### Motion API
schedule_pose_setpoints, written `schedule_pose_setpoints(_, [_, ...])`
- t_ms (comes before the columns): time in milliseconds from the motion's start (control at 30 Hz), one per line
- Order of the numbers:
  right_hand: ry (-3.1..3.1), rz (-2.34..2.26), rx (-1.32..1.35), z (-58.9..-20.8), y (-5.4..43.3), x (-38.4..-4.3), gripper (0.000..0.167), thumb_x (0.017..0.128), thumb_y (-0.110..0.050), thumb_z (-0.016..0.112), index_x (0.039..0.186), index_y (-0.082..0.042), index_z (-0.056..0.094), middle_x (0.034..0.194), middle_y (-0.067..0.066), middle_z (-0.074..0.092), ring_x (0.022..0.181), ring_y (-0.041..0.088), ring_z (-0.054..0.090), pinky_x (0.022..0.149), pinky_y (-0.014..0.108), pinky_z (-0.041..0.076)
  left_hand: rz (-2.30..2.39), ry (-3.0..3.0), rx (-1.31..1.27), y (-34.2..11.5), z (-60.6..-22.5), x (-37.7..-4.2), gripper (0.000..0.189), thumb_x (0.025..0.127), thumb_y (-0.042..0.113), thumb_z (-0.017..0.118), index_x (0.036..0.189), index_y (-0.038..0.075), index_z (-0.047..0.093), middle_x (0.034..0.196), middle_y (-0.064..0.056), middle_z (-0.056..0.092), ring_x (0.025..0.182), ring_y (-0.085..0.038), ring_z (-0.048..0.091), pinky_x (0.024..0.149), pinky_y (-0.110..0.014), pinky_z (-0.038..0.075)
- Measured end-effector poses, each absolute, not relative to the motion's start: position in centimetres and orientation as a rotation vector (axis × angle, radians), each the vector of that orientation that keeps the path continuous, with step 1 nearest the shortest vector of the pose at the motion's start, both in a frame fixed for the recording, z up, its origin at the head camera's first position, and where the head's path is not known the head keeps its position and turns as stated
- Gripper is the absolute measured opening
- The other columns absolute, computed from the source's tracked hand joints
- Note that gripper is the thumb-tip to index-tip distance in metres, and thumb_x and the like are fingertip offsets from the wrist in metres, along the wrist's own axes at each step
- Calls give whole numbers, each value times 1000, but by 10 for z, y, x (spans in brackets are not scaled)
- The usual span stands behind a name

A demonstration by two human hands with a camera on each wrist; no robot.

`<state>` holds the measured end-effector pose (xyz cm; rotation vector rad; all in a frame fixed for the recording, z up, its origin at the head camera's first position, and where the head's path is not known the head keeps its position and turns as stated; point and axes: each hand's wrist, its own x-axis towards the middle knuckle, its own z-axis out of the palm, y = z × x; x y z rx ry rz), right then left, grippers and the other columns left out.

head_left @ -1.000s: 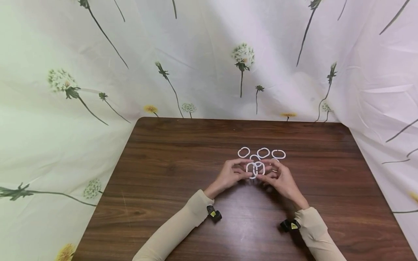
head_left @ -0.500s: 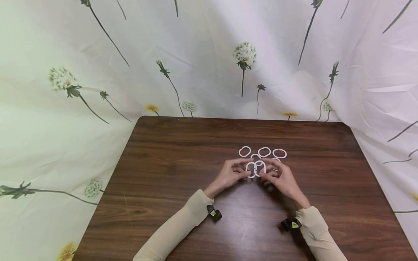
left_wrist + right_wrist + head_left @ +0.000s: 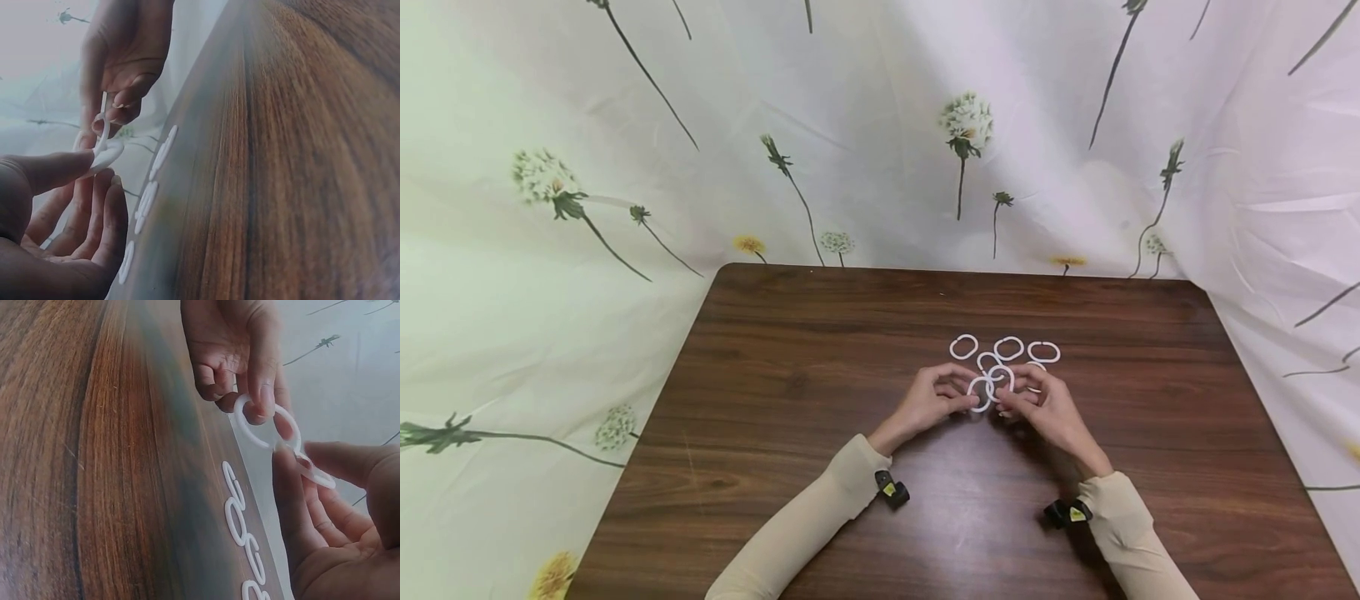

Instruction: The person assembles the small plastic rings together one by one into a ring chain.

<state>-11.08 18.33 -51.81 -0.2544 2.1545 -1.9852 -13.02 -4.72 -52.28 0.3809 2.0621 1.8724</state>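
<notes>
My left hand [image 3: 931, 398] pinches a white oval ring [image 3: 250, 435] between thumb and fingers, above the table. Close beside it, my right hand [image 3: 1047, 410] pinches a second white ring [image 3: 324, 480]. The two rings cross and touch at their near sides in the right wrist view; whether one is threaded through the other I cannot tell. In the left wrist view both the left thumb [image 3: 65, 170] and the right hand [image 3: 128, 50] meet around these rings. Fingers cover parts of each ring.
Several more white rings lie flat just beyond the hands, among them a left one [image 3: 952, 347], a middle one [image 3: 1022, 347] and a right one [image 3: 1058, 352]. Some have a small gap. The brown wooden table [image 3: 820, 358] ends at a flowered cloth [image 3: 880, 167] behind.
The right hand's ring has turned and shifted slightly up, so the two held rings overlap less. The left hand has barely moved.
</notes>
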Motion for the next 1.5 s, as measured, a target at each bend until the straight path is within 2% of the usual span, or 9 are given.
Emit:
schedule_pose_setpoints(100, [2142,-2008,-223,-518,183,-112,37,101,-1,64,129,20,51,92,5,73,76,15,78,71,39,68,1855,2076,366,-47,-524,-130,32,88,3,81,118,-5,71,104,-27,73,73,-3,67,69,-36,64])
schedule_pose_setpoints(267, [2155,-2036,-205,-516,184,-114,33,105,-5,59,123,22,54,97,9,77,78,12,78,73,39,68,1843,2102,374,-48,-526,-130,30,88,5,82,115,-4,72,104,-27,74,76,-8,69,63,-21,57])
schedule_pose_setpoints(400, [2166,-2064,-183,-513,185,-115,32,104,-5,61,119,23,57,95,4,79,80,13,78,72,38,67,1841,2103,377,-48,-527,-130,28,89,5,81,114,-4,73,103,-27,74,79,-13,70,64,-16,55])
schedule_pose_setpoints(500, [2182,-2078,-182,-512,186,-116,30,103,-3,63,118,23,59,92,-4,79,79,11,77,73,35,67,1831,2107,374,-48,-527,-131,27,89,5,81,114,-2,73,103,-26,75,78,-10,69,64,-15,53])
schedule_pose_setpoints(700, [2197,-2085,-195,-512,187,-118,30,101,-2,65,117,23,60,92,-6,78,77,4,76,73,28,66,1820,2106,371,-47,-525,-132,27,89,6,81,113,0,74,103,-24,76,76,-5,67,61,-15,51])
schedule_pose_setpoints(867, [2192,-2130,-224,-512,187,-120,27,99,1,66,116,23,61,93,-2,78,77,6,77,73,30,67,1819,2081,361,-47,-525,-134,28,89,8,82,115,0,74,105,-23,76,76,-4,68,61,-19,53])
schedule_pose_setpoints(1200, [2161,-2223,-276,-511,185,-124,24,97,6,67,110,24,59,88,-2,76,76,7,76,71,29,67,1826,2053,376,-44,-522,-136,31,91,11,81,119,0,73,106,-21,77,75,-4,69,67,-37,64])
schedule_pose_setpoints(1433, [2138,-2253,-274,-510,184,-124,24,97,7,67,110,25,58,88,-2,76,77,8,76,72,29,67,1861,2035,402,-43,-519,-137,34,91,7,79,122,-6,70,115,-26,75,80,-2,69,73,-26,63])
schedule_pose_setpoints(1500, [2124,-2265,-273,-509,184,-124,25,96,7,67,110,25,58,88,-1,76,78,8,76,73,30,67,1886,2018,402,-43,-519,-137,35,92,5,78,122,-8,70,116,-28,74,81,-3,70,77,-31,65])
